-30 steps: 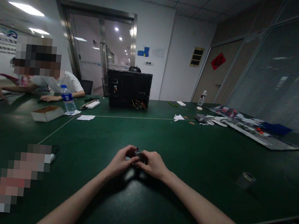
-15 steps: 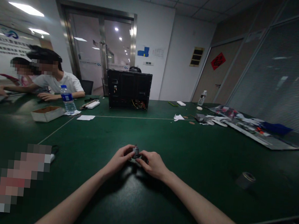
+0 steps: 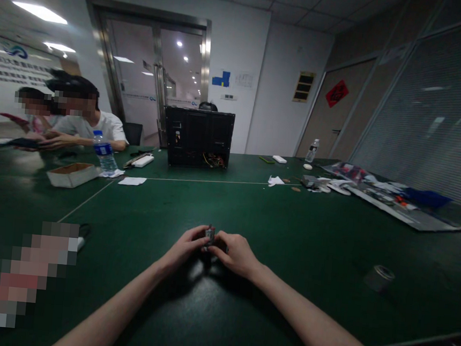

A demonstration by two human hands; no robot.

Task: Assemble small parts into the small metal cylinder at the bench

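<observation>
A small grey object with a bit of red on top (image 3: 209, 234) stands upright between my hands, low over the green table (image 3: 195, 202). It is too small and dark to name its kind. From the left, my left hand (image 3: 189, 246) has its thumb and fingers closed on it. My right hand (image 3: 235, 253) is bent round the other side, its fingertips closed at the object's lower right edge. Part of the object lies hidden behind the fingers of both hands, and a dark shadow falls below it.
A grey roll (image 3: 380, 277) lies at the right. Left are an open box (image 3: 72, 177) and a water bottle (image 3: 105, 151). Beyond stands a black computer case (image 3: 199, 138). Sheets with loose parts (image 3: 397, 201) cover the far right. Co-workers sit at the far left.
The small object has turned slightly, so that red shows on its top and a lighter face shows. My hands stay in place. A co-worker at the left has drawn both hands together.
</observation>
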